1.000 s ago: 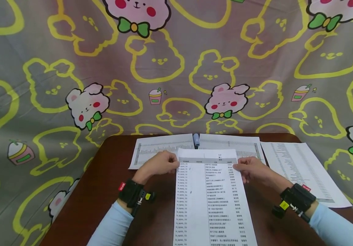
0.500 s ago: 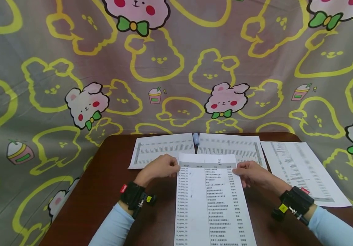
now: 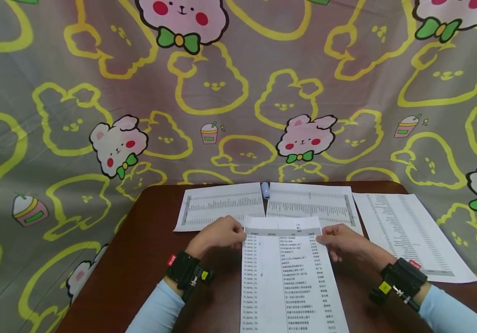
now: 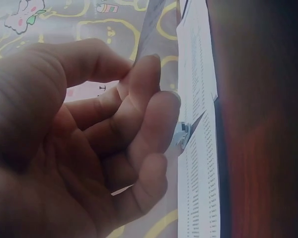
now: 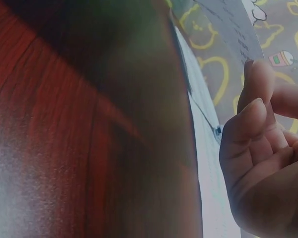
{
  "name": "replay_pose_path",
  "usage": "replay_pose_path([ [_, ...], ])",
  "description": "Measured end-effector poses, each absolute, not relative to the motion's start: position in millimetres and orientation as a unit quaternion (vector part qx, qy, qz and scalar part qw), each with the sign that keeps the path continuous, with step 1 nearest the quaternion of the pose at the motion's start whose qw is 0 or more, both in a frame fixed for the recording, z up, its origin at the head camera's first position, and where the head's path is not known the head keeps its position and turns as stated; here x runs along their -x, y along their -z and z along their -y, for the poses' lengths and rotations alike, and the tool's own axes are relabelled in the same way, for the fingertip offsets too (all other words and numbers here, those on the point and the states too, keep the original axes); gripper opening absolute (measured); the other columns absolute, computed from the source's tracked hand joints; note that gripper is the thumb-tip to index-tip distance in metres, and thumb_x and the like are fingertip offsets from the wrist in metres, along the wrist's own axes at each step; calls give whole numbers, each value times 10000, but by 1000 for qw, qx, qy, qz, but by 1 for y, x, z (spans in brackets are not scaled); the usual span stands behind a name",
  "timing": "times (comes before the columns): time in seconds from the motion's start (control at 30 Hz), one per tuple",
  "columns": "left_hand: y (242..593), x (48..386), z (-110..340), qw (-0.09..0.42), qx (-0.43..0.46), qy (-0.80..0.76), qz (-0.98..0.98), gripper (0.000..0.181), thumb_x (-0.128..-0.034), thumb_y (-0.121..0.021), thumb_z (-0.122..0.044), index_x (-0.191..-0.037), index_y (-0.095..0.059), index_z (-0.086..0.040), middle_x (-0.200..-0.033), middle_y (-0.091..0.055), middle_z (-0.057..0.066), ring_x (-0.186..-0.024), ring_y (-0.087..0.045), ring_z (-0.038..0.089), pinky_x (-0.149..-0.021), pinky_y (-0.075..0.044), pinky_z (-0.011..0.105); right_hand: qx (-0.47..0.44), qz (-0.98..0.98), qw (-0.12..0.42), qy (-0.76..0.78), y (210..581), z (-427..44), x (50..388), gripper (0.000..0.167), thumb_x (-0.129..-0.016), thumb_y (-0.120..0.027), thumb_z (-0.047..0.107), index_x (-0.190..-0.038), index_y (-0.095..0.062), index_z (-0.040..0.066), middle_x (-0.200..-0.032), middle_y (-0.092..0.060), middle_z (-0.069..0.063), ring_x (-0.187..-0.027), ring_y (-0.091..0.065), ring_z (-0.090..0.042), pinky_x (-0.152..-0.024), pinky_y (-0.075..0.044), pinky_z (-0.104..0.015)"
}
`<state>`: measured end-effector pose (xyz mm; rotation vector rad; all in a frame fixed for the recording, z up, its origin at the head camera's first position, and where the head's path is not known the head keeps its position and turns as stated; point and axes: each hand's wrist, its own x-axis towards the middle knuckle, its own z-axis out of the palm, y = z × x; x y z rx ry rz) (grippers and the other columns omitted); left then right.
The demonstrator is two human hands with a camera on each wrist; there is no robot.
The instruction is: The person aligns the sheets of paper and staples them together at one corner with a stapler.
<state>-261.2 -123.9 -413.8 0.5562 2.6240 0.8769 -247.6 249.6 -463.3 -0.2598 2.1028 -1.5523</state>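
A printed sheet of paper point(image 3: 282, 277), with a grey header row and lines of text, is held up between both hands in the head view; its lower end runs out of the frame. The left hand point(image 3: 221, 235) pinches its upper left edge between thumb and fingertips. At the upper right edge, the right hand point(image 3: 346, 240) grips it the same way. The left wrist view has the left hand point(image 4: 104, 119) close up, a sliver of the paper point(image 4: 150, 29) rising from its pinch. In the right wrist view the right hand point(image 5: 268, 148) holds the paper's edge point(image 5: 238, 34).
Behind the held sheet, a left printed sheet point(image 3: 222, 203) and a middle one point(image 3: 311, 200) lie on the dark wooden table point(image 3: 134, 259). A third sheet point(image 3: 409, 231) lies at the right. A light blue capped object point(image 3: 265, 190) sits between the back sheets. A patterned curtain point(image 3: 238, 92) hangs behind.
Both hands have lowered the held sheet slightly toward the person, and its top edge sits lower in the head view. The grip looks the same, and the sheets on the table stay put.
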Motion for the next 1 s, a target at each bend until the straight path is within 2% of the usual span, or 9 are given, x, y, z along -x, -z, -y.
replay_pose_path([
  [0.4,423,259,122,172,-189,-314,-914,239,-894,-621,-186,-667,-686,-148,-602,-631,-19,-547,-533,131,-506,-366,262,109,-777,264,561,476,-249,250,340,-948,-635,314,-1089,-660,6,-960,-742,-120,-460,-535,-119,-460,-426,-205],
  [0.7,437,260,120,184,-193,-295,-918,212,-880,-616,-200,-703,-695,-115,-620,-657,-12,-556,-550,113,-522,-405,260,105,-780,281,550,489,-250,250,302,-950,-630,301,-1049,-657,18,-910,-745,-100,-449,-534,-95,-453,-421,-203],
  [1.0,449,263,116,183,-189,-271,-926,196,-871,-620,-192,-692,-685,-148,-610,-656,-25,-550,-546,103,-523,-399,257,116,-798,273,525,493,-247,248,287,-946,-633,295,-998,-646,14,-845,-732,-94,-450,-554,-107,-445,-419,-210],
])
